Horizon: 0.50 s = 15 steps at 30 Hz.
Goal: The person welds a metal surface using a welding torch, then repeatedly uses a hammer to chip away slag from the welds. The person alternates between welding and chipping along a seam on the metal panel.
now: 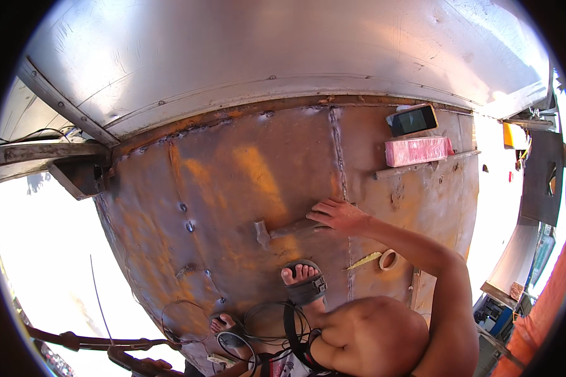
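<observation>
A hammer point(289, 230) lies low over the rusty metal sheet point(233, 182), its head to the left of its handle. My right hand point(341, 217) is at the far end of that handle, fingers closed loosely around it. At the lower left edge my left hand point(159, 364) shows darkly and only in part, around a welding electrode holder point(122, 357). A thin welding rod point(99, 297) sticks up from the holder. My sandalled feet point(303, 276) rest on the sheet, near the hammer.
A phone point(412, 120) and a pink wrapped box point(416, 152) lie far right, beside a metal bar point(426, 165). A ring-shaped tape roll point(388, 259) sits right of my foot. Looped cables point(264, 320) lie near my feet. A sheet-metal wall point(283, 50) rises beyond.
</observation>
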Tool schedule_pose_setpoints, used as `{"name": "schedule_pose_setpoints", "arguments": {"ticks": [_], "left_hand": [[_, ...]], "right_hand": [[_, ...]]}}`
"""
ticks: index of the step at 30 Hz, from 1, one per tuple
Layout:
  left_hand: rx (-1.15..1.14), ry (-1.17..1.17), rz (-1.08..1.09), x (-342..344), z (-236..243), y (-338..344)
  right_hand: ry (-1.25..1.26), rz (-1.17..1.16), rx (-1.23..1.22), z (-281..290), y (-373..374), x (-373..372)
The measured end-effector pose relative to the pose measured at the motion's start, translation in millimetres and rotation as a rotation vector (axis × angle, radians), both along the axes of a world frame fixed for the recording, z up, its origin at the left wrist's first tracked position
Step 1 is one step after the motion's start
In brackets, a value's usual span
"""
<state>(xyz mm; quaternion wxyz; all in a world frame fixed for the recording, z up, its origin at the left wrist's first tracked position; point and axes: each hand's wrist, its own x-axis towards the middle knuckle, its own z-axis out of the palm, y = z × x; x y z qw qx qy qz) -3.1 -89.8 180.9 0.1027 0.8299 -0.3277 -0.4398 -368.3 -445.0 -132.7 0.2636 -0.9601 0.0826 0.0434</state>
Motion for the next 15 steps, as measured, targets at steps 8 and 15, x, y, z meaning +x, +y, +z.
{"name": "schedule_pose_setpoints", "arguments": {"ticks": [8, 15], "left_hand": [[-0.033, -0.107, 0.091, -27, -6, 34], [-0.676, -0.649, 0.789, -80, 0, -29]], "right_hand": [[0.064, -0.090, -0.454, 63, -145, -28], [0.528, -0.311, -0.582, 79, -251, -93]]}}
